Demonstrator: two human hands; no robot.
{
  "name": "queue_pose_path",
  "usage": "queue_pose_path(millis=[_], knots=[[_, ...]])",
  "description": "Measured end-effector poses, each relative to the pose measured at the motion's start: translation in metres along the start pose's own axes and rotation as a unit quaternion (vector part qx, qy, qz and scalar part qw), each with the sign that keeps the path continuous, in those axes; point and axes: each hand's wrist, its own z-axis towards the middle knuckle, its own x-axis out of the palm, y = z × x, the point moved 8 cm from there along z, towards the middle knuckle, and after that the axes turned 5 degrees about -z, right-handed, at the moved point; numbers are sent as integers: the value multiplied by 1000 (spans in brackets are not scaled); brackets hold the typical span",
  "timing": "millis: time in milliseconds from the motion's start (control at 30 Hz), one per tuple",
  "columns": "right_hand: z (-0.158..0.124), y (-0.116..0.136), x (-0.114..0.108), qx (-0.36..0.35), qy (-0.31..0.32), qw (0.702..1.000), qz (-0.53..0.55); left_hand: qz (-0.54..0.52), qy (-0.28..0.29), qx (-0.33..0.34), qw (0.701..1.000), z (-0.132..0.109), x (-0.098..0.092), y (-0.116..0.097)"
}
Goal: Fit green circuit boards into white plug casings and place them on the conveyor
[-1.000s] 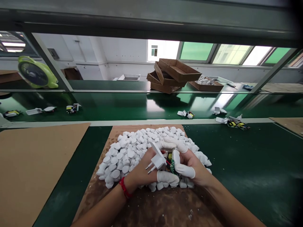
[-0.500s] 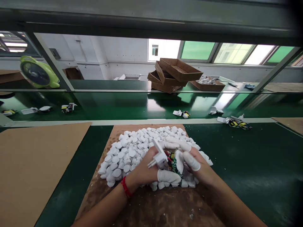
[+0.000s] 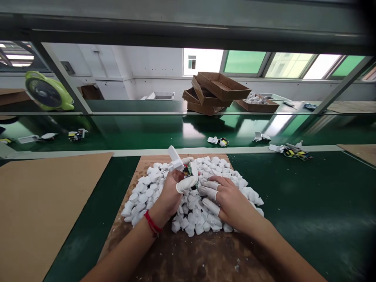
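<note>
My left hand (image 3: 173, 192), with white finger cots and a red bracelet, grips a white plug casing (image 3: 175, 159) wired to a green circuit board (image 3: 190, 172). The plug pins point left. This assembly is held just above a heap of small white plastic pieces (image 3: 152, 188) on a brown board (image 3: 164, 258). To the right, my right hand (image 3: 227, 197), also in finger cots, lies palm down with its fingers stretched over the heap. Its fingertips touch the pieces near the circuit board, and nothing shows held in it.
Behind the heap runs a green conveyor belt (image 3: 141, 131) carrying loose plug assemblies (image 3: 219, 141). More circuit boards (image 3: 293, 152) lie on its near ledge at right. Stacked cardboard trays (image 3: 220, 88) and a green fan (image 3: 47, 90) stand farther back. A cardboard sheet (image 3: 44, 207) lies at left.
My left hand has moved up and left with the plug casing and board. My right hand has left the assembly and come down on the heap. Assemblies on the belt have shifted left.
</note>
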Motion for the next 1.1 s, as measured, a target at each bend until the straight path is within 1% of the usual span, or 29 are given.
queue_pose_path(millis=[100, 167, 233, 300, 400, 500, 567, 667, 767, 900, 1000, 1100], knots=[[0, 0, 2, -1, 10, 1000, -8, 5, 65, -1, 998, -3, 15, -1], [-1, 0, 3, -6, 13, 1000, -9, 1, 80, -20, 997, -6, 19, 1], [-3, 0, 6, -13, 24, 1000, -14, 0, 62, -41, 997, -7, 17, 3], [-5, -1, 8, -16, 39, 999, -20, -4, 39, -46, 998, -8, 13, 5], [-6, 0, 9, -18, 67, 997, -21, -24, 37, -28, 999, -5, 10, 4], [-7, 1, 8, -19, 94, 995, -19, -57, 15, -7, 998, 1, 1, 4], [-6, 1, 8, -18, 100, 995, -23, -77, -6, -3, 997, 4, -5, 6], [-5, 0, 10, -16, 99, 994, -37, -94, -32, -13, 995, 5, -10, 8], [-4, 1, 12, -16, 90, 994, -55, -90, -30, -33, 995, 3, -6, 9], [-3, 3, 10, -18, 47, 997, -58, -75, -23, -46, 996, -1, -1, 7], [-3, 0, 0, -12, 6, 999, -50, -59, -23, -47, 997, -1, -1, 4], [-5, -12, -17, 13, -33, 998, -51, -40, -12, -53, 998, 1, -1, 5]])
